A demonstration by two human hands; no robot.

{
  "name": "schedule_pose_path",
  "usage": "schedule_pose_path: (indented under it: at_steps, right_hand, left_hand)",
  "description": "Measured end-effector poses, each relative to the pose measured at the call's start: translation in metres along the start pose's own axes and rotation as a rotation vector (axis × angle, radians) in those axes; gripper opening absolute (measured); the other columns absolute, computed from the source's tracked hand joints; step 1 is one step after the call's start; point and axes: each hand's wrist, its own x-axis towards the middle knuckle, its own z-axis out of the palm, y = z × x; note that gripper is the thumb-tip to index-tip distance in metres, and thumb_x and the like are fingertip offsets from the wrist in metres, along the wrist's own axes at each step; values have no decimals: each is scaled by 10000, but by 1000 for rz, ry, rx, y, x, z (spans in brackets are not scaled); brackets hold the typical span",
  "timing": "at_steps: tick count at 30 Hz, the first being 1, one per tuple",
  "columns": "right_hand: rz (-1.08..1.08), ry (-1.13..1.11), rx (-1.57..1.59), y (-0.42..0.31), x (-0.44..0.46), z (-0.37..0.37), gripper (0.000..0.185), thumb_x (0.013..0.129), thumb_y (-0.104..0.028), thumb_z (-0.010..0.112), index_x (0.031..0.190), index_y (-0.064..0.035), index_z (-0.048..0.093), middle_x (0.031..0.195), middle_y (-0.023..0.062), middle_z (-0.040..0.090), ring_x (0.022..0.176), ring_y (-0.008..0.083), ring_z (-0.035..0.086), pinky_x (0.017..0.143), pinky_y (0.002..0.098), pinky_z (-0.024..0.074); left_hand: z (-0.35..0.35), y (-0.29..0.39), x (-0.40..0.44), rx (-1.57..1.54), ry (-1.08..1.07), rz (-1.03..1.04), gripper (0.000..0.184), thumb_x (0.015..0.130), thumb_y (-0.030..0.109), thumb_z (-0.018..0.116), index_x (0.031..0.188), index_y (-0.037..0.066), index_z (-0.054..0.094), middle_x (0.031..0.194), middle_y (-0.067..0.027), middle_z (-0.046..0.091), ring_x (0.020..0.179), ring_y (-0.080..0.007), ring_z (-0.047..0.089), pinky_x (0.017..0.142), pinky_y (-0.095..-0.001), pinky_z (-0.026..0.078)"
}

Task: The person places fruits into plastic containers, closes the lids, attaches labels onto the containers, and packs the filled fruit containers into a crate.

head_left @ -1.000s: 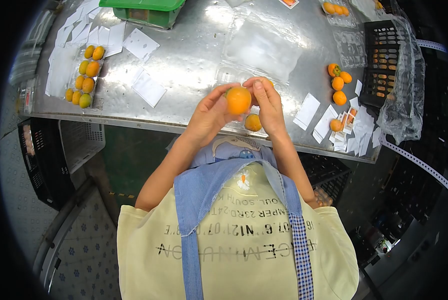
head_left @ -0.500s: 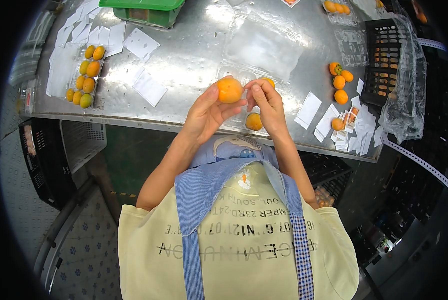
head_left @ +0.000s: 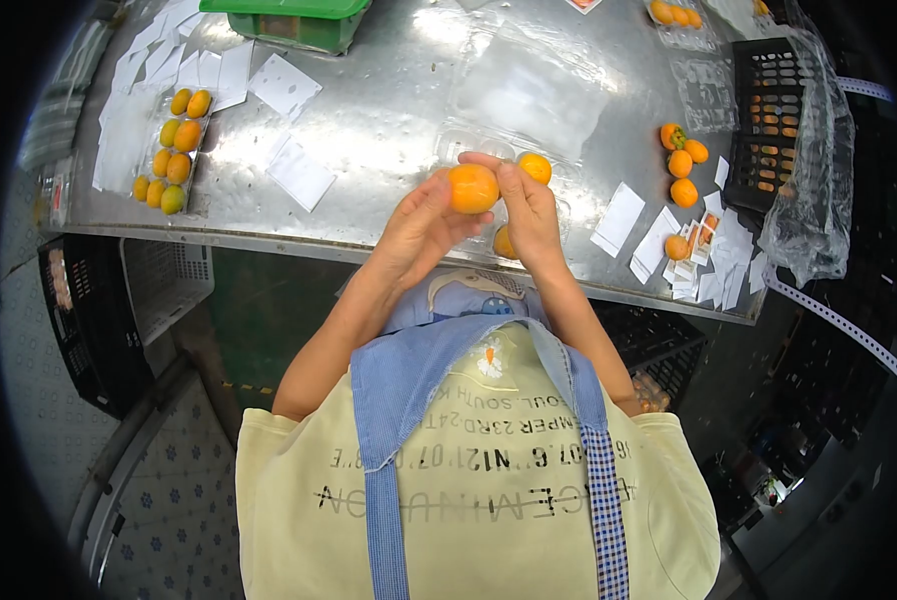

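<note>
A round orange persimmon [head_left: 474, 188] is held up over the table's near edge. My left hand [head_left: 415, 222] is closed around its left side, thumb on top and fingers beneath. From the right, my right hand [head_left: 532, 218] pinches the same fruit, its thumb at the right side and a finger reaching behind. Below the hands lies a clear plastic clamshell tray [head_left: 451, 146]. Inside it, one persimmon [head_left: 535, 168] shows beyond my right hand, and another [head_left: 505, 241] is partly covered by that hand.
On the left stands a filled fruit tray [head_left: 184, 150] beside white cards [head_left: 302, 173]. Loose persimmons [head_left: 680, 163] and cards with stickers [head_left: 714, 255] lie right, near a black crate [head_left: 766, 120]. A green-lidded box [head_left: 287, 25] sits at the far edge.
My right hand has moved left onto the persimmon, which has shifted slightly right in my left hand. The persimmon behind my right hand is now more exposed.
</note>
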Motion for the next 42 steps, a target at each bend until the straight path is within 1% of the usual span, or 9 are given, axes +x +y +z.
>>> schedule_pose_path:
  at_steps: [2,5,11,17,21,24,33,39,42]
  right_hand:
    - [-15,16,5,0,0,0,419,1014,-308,385,1168,16,601,1094,87,641,971,136,591,879,266,450]
    - [-44,57,15,2,0,-1,409,1012,-299,391,1163,19,600,1092,90,641,969,138,585,877,269,450]
    - [-50,131,-38,9,2,-10,361,998,-265,414,1140,14,593,1077,94,638,935,149,581,824,277,461]
    - [-34,124,-1,16,0,-17,315,986,-249,450,1118,-5,600,1061,72,627,908,137,581,787,273,465]
    - [-127,101,-36,14,-4,-13,295,906,-231,579,1106,-14,594,1049,62,620,880,138,573,742,257,459]
    - [-185,56,-251,3,-8,-6,313,852,-218,643,1091,-21,597,1027,46,613,886,130,570,734,257,457]
    - [38,30,-100,13,-4,-20,260,959,-237,519,1073,-19,602,907,28,616,754,92,528,692,240,441]
    - [-35,28,-11,7,-7,-19,301,940,-246,534,1145,-34,593,1015,45,596,790,98,521,691,239,439]
    - [-206,-61,-126,9,-7,-25,373,846,-230,662,1179,-75,593,1125,58,555,867,119,532,693,243,449]
  left_hand:
    - [5,3,0,0,-10,-6,492,946,360,533,1310,44,432,1166,-110,579,991,-234,607,838,-323,500]
    - [11,4,-1,49,-6,9,463,933,268,571,1305,31,430,1166,-116,580,1031,-241,601,854,-315,498]
    - [27,5,-2,415,48,257,546,764,-76,666,1261,21,462,1248,-102,535,1153,-201,537,982,-342,453]
    - [23,4,-2,577,-10,413,570,719,-120,686,1227,19,470,1317,-148,480,1197,-228,500,1005,-360,444]
    - [18,0,0,666,-5,455,567,713,-120,696,1220,20,483,1300,-136,491,1189,-219,501,1004,-347,438]
    - [21,-1,-2,746,28,433,554,714,-115,702,1210,20,496,1285,-125,499,1182,-211,503,1002,-340,434]
    - [21,-2,-4,650,26,318,568,731,-65,713,1244,14,482,1255,-114,508,1138,-197,527,959,-320,462]
    - [20,4,-3,519,43,205,499,834,106,674,1284,17,478,1219,-109,534,1110,-193,542,905,-313,492]
    - [16,2,-2,538,45,234,462,879,154,629,1296,22,482,1221,-107,540,1098,-195,552,881,-319,504]
